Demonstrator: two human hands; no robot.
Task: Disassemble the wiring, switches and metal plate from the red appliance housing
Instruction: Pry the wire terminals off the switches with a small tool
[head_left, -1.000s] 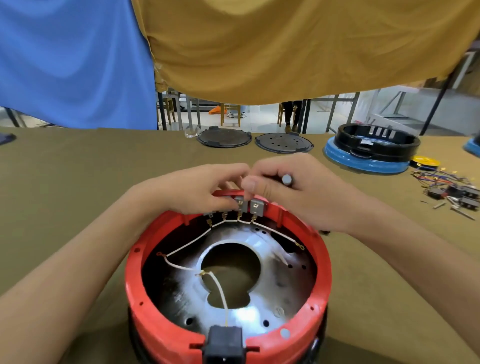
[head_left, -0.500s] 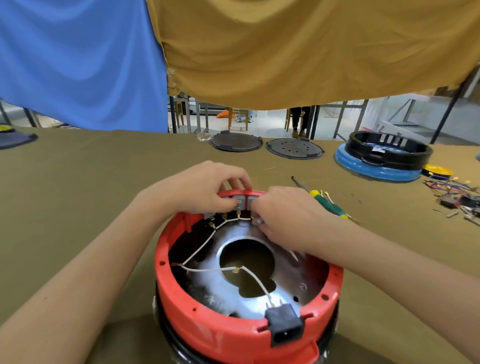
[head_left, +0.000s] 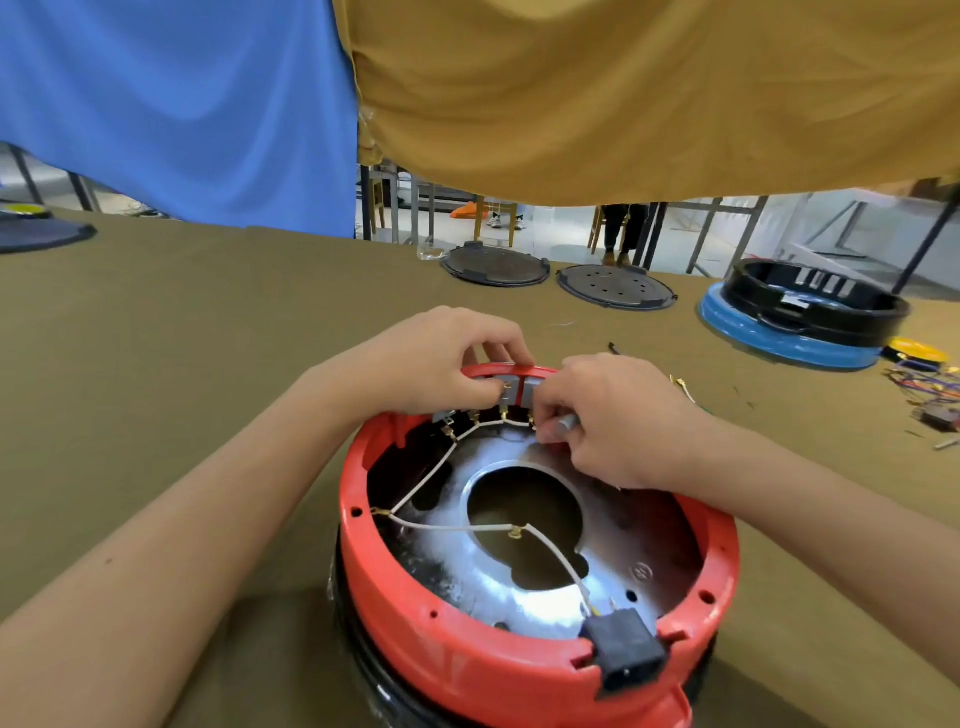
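Note:
The red appliance housing (head_left: 467, 660) stands open side up on the olive table. Inside it lies the shiny metal plate (head_left: 498, 577) with a large centre hole. White wires (head_left: 447, 527) run from the black power socket (head_left: 626, 657) at the near rim to the grey switches (head_left: 511, 389) at the far rim. My left hand (head_left: 441, 358) curls over the far rim and pinches a switch. My right hand (head_left: 618, 415) is beside it at the switch terminals, fingers curled round a small grey metal tool (head_left: 565, 423).
Two black round lids (head_left: 493, 265) (head_left: 615, 286) lie at the table's far edge. A blue and black housing (head_left: 800, 322) sits far right, with loose wires and parts (head_left: 930, 384) beside it. A screwdriver tip (head_left: 613, 347) shows behind my right hand.
My right hand came down from above the rim to the switch terminals. The housing has turned, so the power socket now sits to the right. My left hand stayed on the switch.

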